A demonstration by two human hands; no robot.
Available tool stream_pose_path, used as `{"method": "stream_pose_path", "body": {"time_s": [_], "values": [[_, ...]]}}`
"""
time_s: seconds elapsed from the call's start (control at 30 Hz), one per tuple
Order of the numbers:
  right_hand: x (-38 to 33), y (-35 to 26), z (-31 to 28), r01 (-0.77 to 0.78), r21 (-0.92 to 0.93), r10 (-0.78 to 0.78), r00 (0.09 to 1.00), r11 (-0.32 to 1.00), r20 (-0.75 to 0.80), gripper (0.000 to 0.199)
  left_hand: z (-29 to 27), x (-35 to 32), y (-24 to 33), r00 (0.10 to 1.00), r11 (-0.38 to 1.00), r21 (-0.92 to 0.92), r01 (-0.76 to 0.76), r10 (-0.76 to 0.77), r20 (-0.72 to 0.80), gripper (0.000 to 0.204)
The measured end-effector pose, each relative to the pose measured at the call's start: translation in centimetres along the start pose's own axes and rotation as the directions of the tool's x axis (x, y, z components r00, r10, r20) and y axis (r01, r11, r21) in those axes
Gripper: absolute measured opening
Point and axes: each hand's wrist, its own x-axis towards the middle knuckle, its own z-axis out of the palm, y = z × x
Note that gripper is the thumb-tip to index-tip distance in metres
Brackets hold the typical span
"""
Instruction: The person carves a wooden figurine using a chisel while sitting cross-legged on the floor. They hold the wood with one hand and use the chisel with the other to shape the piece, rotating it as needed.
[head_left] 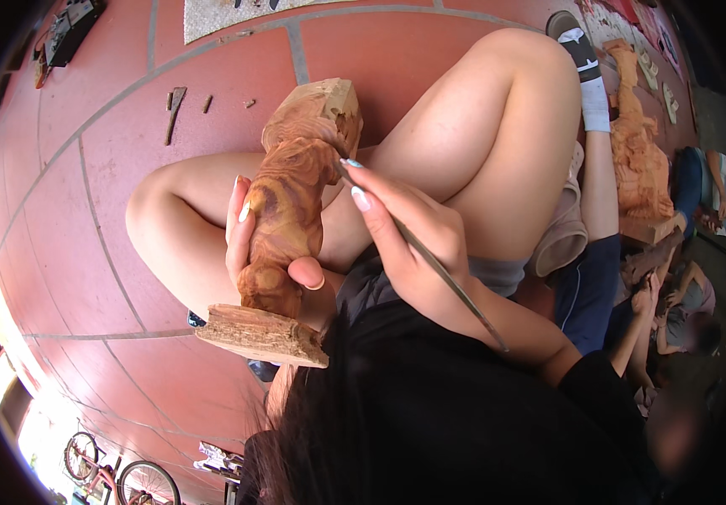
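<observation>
holding the carved wood piece [286, 202] aslant between the bent legs [485, 118] in the left hand [239, 236], with fingers close together along its left side and thumb against its lower right. pinching a slim metal tool [451, 284] between thumb and forefinger of the right hand [426, 234], with the tip at the carved wood piece's upper right edge; cannot tell how the other fingers lie. showing also a narrow dark blade [175, 115] left of the carved wood piece and a larger carving [639, 160] well to its right

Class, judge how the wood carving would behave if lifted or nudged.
The carving probably stays stiff, being thick, solid-looking wood. It seems unlikely to roll freely, given its blocky near end, whose rough edge is perhaps not slippery.
</observation>
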Motion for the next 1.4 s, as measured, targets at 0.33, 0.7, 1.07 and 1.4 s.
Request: {"method": "stream_pose_path", "body": {"time_s": [0.33, 0.7, 1.07, 1.4], "values": [[0.3, -0.1, 0.9, -0.050, 0.030, 0.050, 0.999, 0.998, -0.020, 0.030, -3.5, 1.0, -2.3, 0.981, 0.999, -0.046, 0.013, -0.004, 0.194, 0.090], [0.2, -1.0, 1.3, 0.004, -0.046, -0.002, 0.999, 0.999, 0.035, 0.030, -0.8, 0.6, 0.0, 0.996, 0.998, 0.016, 0.066, -0.067, 0.057, 0.086], [0.3, -0.8, 2.0, 0.084, -0.087, -0.084, 0.996, 0.993, -0.001, 0.035, -1.9, 0.7, -0.2, 0.981, 0.971, -0.147, 0.190, -0.184, 0.054, 0.070], [-0.1, -1.4, 2.4, 0.030, -0.041, -0.029, 0.999, 0.999, 0.035, 0.036, -1.9, 0.4, -1.4, 0.979, 0.970, -0.133, 0.204, -0.206, 0.003, 0.078]]}}
